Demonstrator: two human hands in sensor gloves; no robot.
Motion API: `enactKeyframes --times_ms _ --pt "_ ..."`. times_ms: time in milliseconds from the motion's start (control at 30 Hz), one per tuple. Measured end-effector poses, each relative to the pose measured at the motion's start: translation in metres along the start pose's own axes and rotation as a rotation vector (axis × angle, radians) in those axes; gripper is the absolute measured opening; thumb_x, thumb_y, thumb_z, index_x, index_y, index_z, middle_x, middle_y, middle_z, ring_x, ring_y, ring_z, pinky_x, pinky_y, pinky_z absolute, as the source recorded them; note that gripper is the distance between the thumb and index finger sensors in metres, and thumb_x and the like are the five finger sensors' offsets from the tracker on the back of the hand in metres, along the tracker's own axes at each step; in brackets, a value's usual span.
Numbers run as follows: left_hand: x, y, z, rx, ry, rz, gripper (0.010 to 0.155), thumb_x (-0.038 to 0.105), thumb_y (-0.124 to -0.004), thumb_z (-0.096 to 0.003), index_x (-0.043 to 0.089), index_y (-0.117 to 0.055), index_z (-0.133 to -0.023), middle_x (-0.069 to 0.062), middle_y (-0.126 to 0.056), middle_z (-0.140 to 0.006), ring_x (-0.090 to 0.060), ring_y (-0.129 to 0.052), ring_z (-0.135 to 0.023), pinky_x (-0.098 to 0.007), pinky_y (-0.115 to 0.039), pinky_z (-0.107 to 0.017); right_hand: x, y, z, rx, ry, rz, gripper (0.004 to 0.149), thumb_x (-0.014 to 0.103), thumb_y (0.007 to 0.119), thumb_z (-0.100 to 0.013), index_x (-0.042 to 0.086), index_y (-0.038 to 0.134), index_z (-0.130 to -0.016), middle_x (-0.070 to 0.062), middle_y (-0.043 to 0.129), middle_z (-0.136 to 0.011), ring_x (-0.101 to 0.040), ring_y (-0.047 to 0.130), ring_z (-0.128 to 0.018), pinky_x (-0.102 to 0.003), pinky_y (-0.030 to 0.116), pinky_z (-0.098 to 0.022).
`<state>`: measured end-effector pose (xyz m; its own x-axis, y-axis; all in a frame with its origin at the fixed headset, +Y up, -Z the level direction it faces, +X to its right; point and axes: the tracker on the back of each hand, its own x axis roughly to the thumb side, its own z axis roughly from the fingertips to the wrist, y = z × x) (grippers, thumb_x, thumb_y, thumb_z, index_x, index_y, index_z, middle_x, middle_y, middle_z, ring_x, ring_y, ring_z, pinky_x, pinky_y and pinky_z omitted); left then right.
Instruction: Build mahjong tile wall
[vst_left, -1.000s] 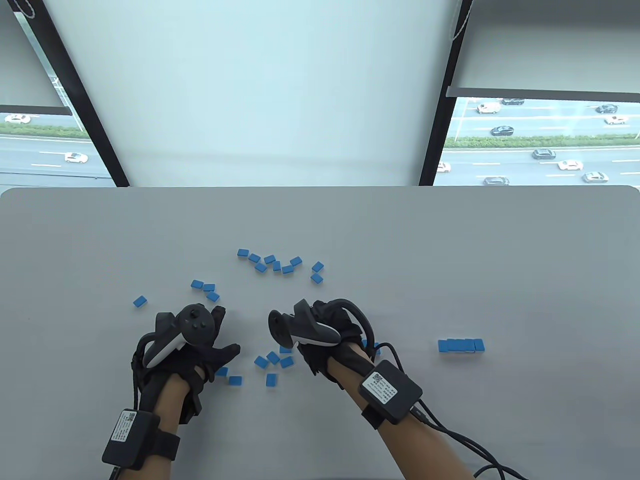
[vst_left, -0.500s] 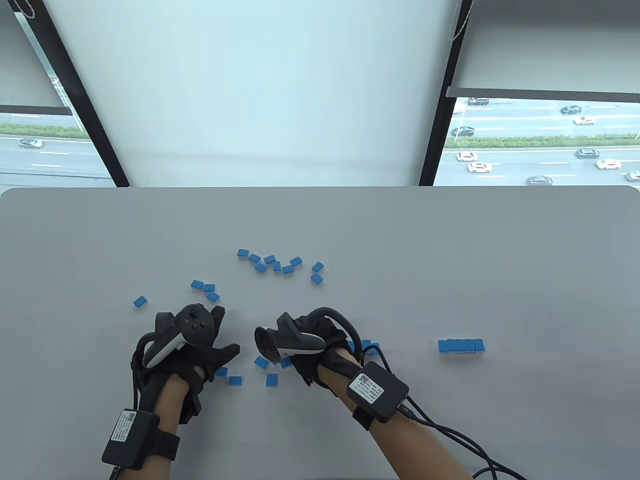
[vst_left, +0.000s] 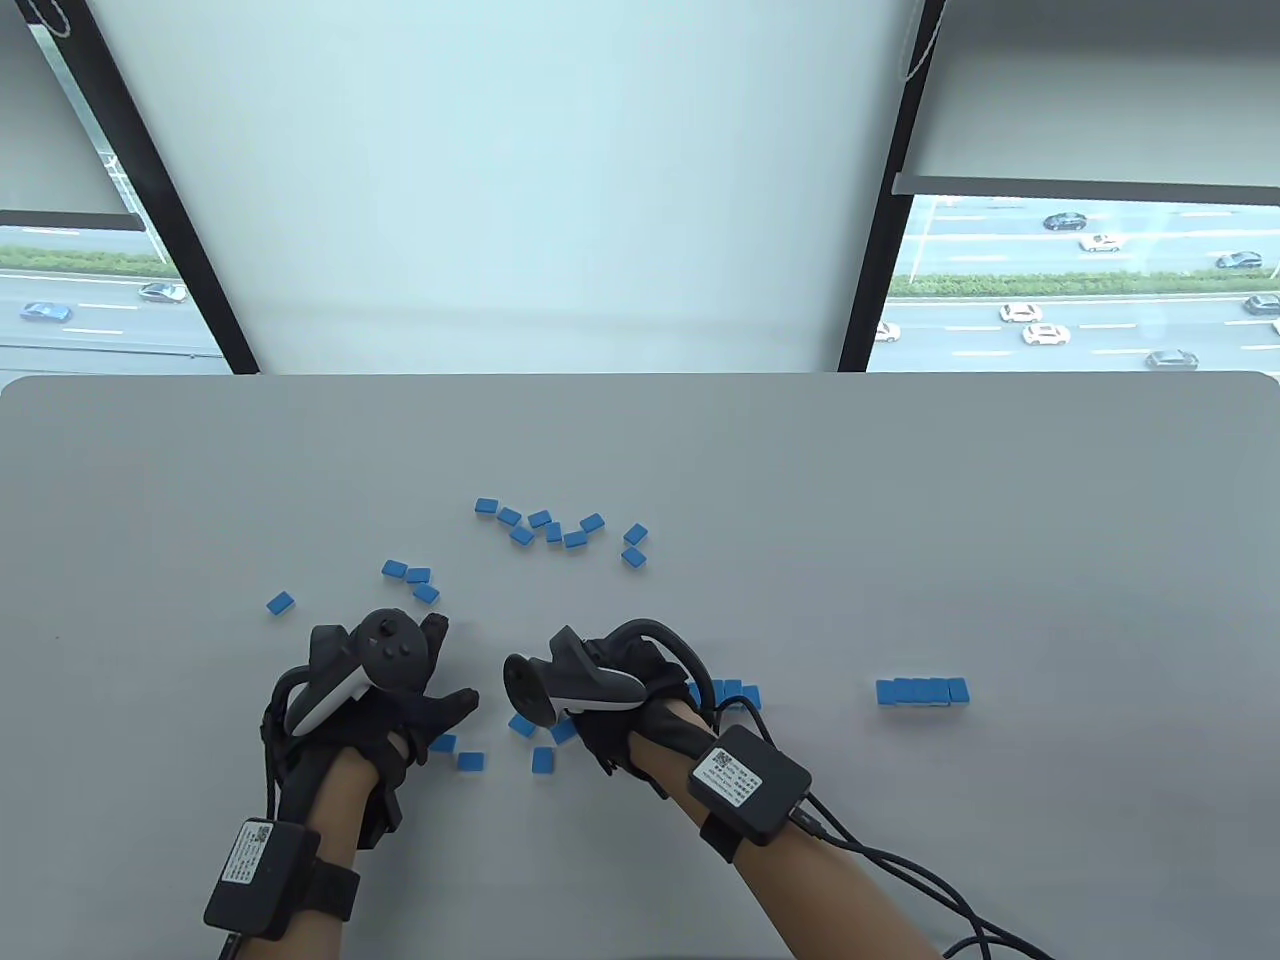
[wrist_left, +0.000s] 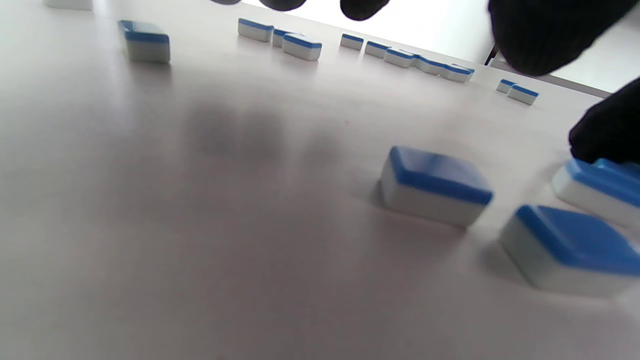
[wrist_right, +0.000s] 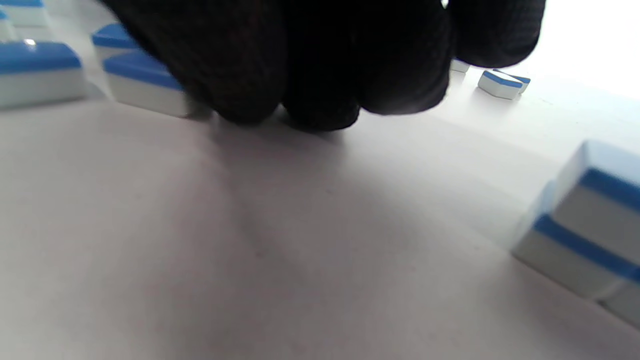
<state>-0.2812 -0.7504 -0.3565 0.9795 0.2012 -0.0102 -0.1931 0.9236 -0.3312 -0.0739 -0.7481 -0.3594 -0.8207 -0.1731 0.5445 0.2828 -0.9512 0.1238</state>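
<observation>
Meanwhile, loose tiles (vst_left: 535, 742) between both hands: left hand (vst_left: 400, 700) spread flat, right hand's (vst_left: 610, 700) grip unclear.

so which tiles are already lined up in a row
The short row of tiles on the right side of the table, edge to edge. All other tiles lie loose and scattered.
</observation>
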Motion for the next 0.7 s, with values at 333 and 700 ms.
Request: enactKeyframes --times_ms 333,700 --pt "0.0 0.0 0.0 -0.002 -0.003 0.001 0.09 0.072 -0.069 -0.0387 0.034 -0.034 -0.113 -0.01 -0.028 -0.12 -0.048 -0.03 -0.107 -0.076 -0.028 -0.068 -0.023 -0.03 0.023 -0.112 0.048 0.02 0.059 0.033 0.086 -0.039 0.024 0.063 -0.092 0.004 0.086 -0.073 -0.024 0.09 -0.05 -0.047 0.075 -0.051" --pt "0.0 0.001 0.0 0.013 -0.008 0.007 0.089 0.072 -0.069 -0.0386 0.034 -0.035 -0.112 -0.009 -0.028 -0.12 -0.048 -0.03 -0.108 -0.076 -0.028 -0.068 -0.081 -0.058 0.077 -0.283 0.17 -0.078 0.059 0.033 0.086 -0.038 0.021 0.064 -0.092 0.002 0.086 -0.072 -0.025 0.091 -0.05 -0.048 0.076 -0.049"
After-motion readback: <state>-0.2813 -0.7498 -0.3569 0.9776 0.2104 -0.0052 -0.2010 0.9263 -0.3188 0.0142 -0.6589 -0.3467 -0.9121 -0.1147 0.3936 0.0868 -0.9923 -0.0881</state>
